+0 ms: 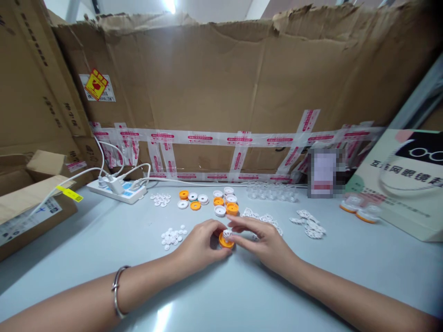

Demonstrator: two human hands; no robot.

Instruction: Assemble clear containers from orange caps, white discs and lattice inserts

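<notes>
Pale blue-grey glossy worktop, backed by torn brown cardboard sheets patched with clear red-printed tape strips. Stacked brown cardboard boxes at left. Bright white ceiling light overhead.

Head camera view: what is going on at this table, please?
A person works with two bare hands at a pale table. The left hand grips a small orange cap resting on the table, and the right hand touches a white piece on top of it. Behind the hands lie more orange and white caps, with small white discs to the left and lacy white pieces to the right.
</notes>
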